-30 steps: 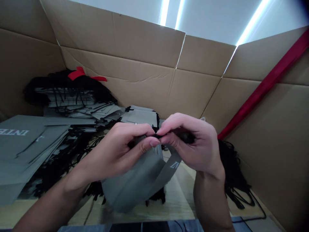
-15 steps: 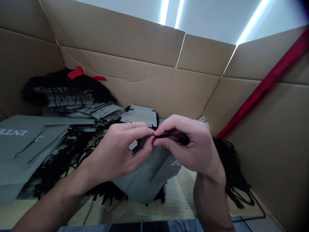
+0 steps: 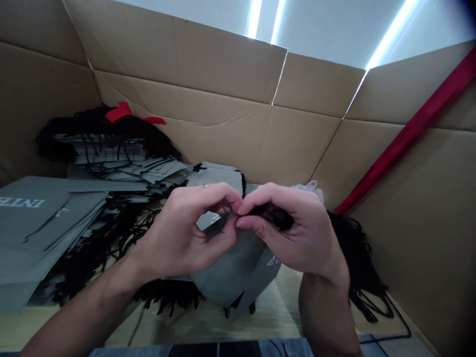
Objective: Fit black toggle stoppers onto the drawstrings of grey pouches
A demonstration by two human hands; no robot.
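Walled in by cardboard panels, a person's left hand pinches the top edge of a grey paper bag held up at centre. The right hand, fingers curled tight, grips a black cord at that same edge, fingertips of both hands touching. On so slight a purchase the cord could slip free or the thin paper tear, and the bag could drop beside the stacked grey bags at left.
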